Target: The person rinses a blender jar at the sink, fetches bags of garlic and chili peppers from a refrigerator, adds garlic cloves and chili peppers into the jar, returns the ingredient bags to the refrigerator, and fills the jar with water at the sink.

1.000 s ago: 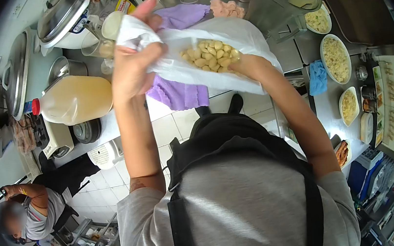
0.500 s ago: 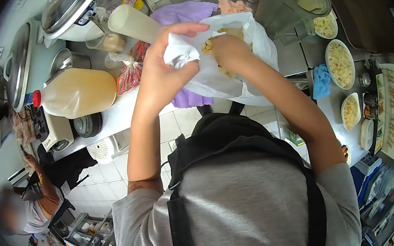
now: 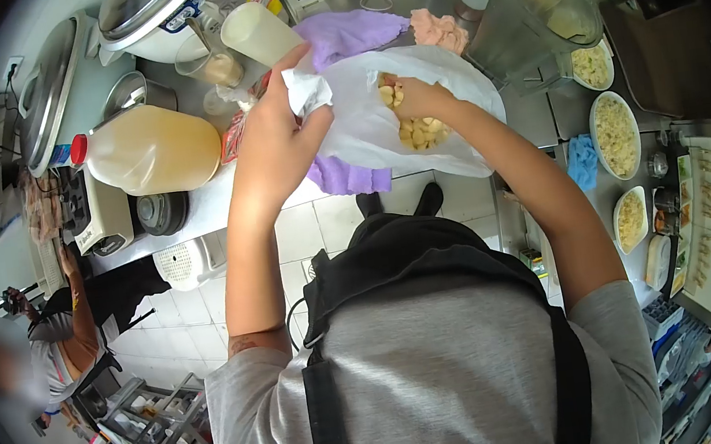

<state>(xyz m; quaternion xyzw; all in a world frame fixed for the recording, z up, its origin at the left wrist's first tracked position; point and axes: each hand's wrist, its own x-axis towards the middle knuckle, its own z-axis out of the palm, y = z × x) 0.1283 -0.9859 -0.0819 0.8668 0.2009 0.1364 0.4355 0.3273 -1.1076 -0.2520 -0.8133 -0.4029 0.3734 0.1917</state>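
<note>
My left hand [image 3: 278, 129] is curled round a crumpled white piece [image 3: 307, 91] of thin plastic or paper, with thumb and fingers on its two sides. To its right, an opened white plastic bag [image 3: 362, 132] holds pale peeled garlic cloves [image 3: 423, 133]. My right hand [image 3: 426, 98] reaches into this bag, its fingers curled down among the cloves and its fingertips hidden. A purple cloth [image 3: 348, 176] shows beneath the bag, and another purple cloth [image 3: 350, 32] lies behind it.
A jug of yellowish liquid [image 3: 156, 149] and a pale plastic cup [image 3: 257, 34] stand left. A blender jar [image 3: 530, 18] is at right, near bowls of chopped food [image 3: 616, 135]. A peach cloth [image 3: 438, 30] lies behind. Another person [image 3: 69, 346] is at far left.
My left hand has shifted left, away from the bag, with the white piece. My right hand stays in the bag, and more garlic cloves show. The view has moved slightly.
</note>
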